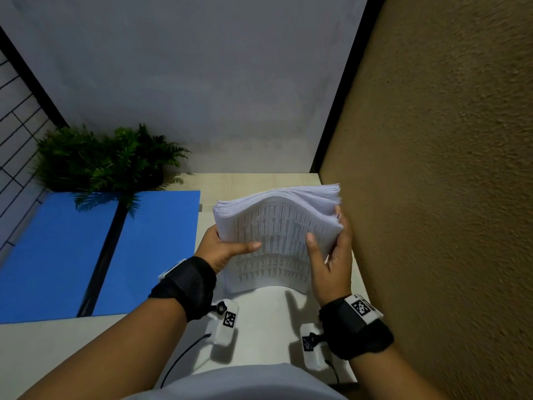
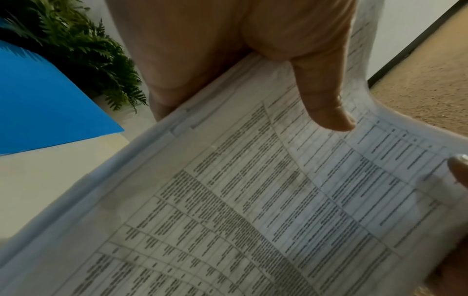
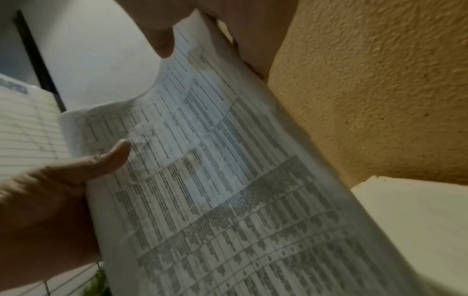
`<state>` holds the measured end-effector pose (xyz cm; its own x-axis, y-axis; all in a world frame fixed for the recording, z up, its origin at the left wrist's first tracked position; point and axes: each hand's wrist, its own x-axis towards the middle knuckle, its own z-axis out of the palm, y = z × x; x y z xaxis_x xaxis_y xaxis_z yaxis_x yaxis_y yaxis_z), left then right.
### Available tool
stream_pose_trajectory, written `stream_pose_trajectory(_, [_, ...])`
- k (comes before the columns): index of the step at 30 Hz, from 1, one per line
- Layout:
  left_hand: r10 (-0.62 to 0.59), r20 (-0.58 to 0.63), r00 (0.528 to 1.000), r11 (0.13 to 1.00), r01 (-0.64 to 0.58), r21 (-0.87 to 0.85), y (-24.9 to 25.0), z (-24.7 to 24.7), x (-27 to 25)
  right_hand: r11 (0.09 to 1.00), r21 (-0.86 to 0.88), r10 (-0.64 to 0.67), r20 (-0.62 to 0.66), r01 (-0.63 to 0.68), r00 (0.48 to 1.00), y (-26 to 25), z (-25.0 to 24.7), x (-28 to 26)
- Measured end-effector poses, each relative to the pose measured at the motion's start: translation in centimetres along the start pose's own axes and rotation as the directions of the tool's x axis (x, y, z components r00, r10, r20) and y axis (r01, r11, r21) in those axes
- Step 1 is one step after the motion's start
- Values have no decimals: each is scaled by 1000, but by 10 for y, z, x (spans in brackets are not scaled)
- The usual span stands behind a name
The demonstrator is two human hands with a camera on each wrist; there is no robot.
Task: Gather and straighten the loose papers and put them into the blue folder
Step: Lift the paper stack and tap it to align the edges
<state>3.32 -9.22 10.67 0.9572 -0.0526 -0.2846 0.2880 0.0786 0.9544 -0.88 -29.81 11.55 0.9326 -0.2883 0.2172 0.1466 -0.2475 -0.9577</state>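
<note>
Both hands, left [image 1: 222, 249] and right [image 1: 331, 261], clamp thumb-over-fingers on the bowed papers [image 1: 277, 235], whose fanned 12 o'clock edge could, I think, shed sheets before reaching the folder [image 1: 57, 255] at 9 o'clock.

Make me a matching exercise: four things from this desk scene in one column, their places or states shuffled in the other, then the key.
1. papers
2. folder
3. plant
4. left hand

A. lies open and flat on the desk
B. stands at the back, behind the folder
C. held upright, bowed, between both hands
D. grips the stack's left edge, thumb on the front sheet

Pairs: 1-C, 2-A, 3-B, 4-D
</note>
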Motion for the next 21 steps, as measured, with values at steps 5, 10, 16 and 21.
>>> stream_pose_trajectory(5, [-8,20,1000,1000,8,4,-3,-2,-3,998,52,21,-21,-20,1000,2,-1,6])
stream_pose_trajectory(10, [-7,50,999,1000,6,13,-1,-5,-5,996,84,45,-81,-38,996,3,-3,12])
stream_pose_trajectory(16, [-18,53,998,1000,17,18,-5,-7,-3,993,118,19,-89,-8,996,1,-9,16])
stream_pose_trajectory(21, [-27,33,999,1000,26,14,-3,-7,-2,868,227,398,217,-443,891,14,-18,41])
